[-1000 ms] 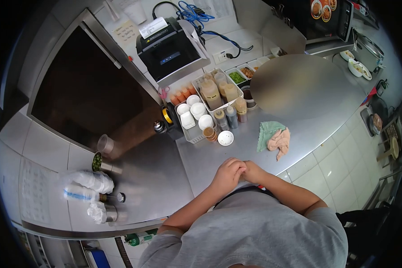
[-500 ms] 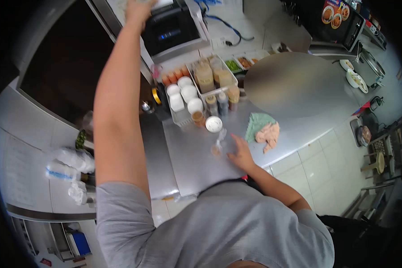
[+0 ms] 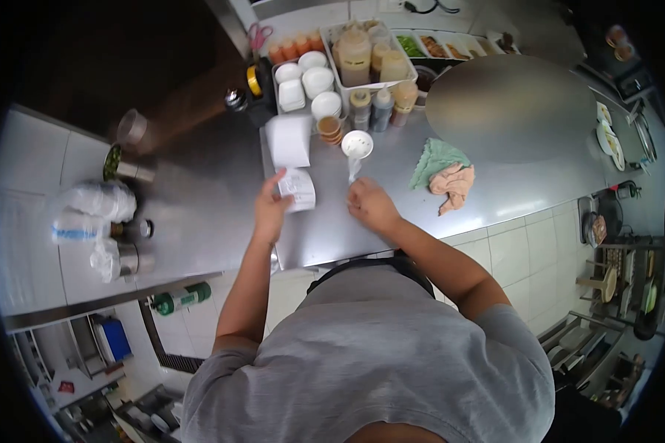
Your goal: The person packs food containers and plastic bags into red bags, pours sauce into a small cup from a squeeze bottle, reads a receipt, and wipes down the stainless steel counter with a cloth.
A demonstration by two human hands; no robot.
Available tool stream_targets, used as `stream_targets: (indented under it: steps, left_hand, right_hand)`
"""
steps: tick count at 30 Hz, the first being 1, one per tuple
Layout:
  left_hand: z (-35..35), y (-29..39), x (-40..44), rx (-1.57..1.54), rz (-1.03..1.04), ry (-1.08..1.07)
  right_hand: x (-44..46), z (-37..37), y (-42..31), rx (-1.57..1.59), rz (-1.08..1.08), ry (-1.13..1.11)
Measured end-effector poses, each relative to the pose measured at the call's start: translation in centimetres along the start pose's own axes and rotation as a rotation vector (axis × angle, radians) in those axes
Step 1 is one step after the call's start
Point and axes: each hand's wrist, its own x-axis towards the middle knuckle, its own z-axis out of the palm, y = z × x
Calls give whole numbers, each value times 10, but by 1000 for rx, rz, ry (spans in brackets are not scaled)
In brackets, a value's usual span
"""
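My left hand (image 3: 272, 207) pinches the lower edge of a white printed receipt (image 3: 298, 193) between thumb and fingers. The paper curls away over the steel counter, and its upper part looks blank. To its right, my right hand (image 3: 371, 204) is closed around a small clear plastic bag (image 3: 354, 167). Only the bag's upper end shows, pointing at a small white bowl (image 3: 357, 144) with dark specks inside; the rest is hidden by my fingers. Beside the bowl stand small stacked brown cups (image 3: 329, 131).
Several white bowls (image 3: 318, 81) sit in a tray by a bin of sauce bottles (image 3: 355, 55). Green and peach cloths (image 3: 451, 177) lie right of my hand. Bagged items (image 3: 100, 207) stand at the left. The steel counter's (image 3: 314, 247) front edge runs before my body.
My left hand has come down from the printer at the top, bringing the receipt over the counter. My right hand has closed over the small plastic bag. The view has shifted.
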Motion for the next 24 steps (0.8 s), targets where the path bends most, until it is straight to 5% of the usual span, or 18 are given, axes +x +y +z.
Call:
stream_targets:
  steps: [4, 10, 13, 16, 19, 24]
  left_hand:
    - [-12, -51, -22, 43, 97, 17]
    - [-6, -45, -38, -187, 132, 55]
    - [-2, -19, -53, -332, 104, 57]
    - [7, -6, -57, -337, 144, 32]
    - [19, 10, -61, -337, 145, -24]
    - [44, 20, -56, -299, 204, -221]
  right_hand:
    - [22, 0, -30, 150, -22, 217]
    - [47, 15, -43, -38, -198, 287]
    - [26, 1, -81, 97, -307, 103]
    - [12, 2, -96, 279, -217, 176]
    - [17, -2, -79, 970, 479, 68]
    - [11, -47, -73, 1516, 624, -86]
